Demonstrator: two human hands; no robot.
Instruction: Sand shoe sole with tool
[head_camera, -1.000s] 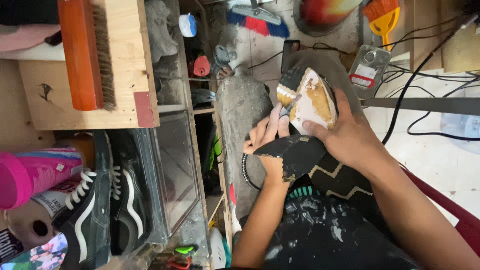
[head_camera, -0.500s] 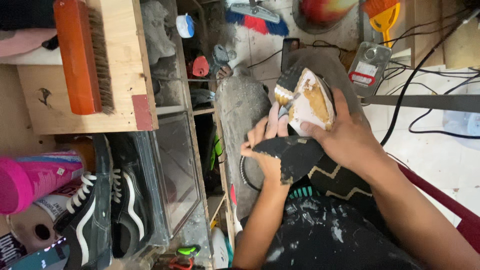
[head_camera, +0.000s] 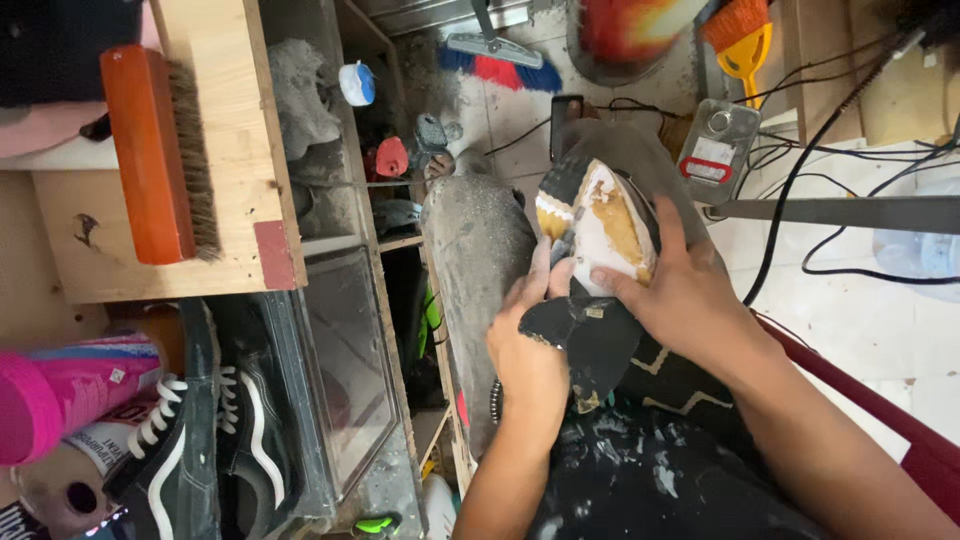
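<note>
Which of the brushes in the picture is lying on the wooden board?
The orange-backed scrub brush, top left. The blue-red broom head and the yellow-handled brush lie on the floor.
</note>
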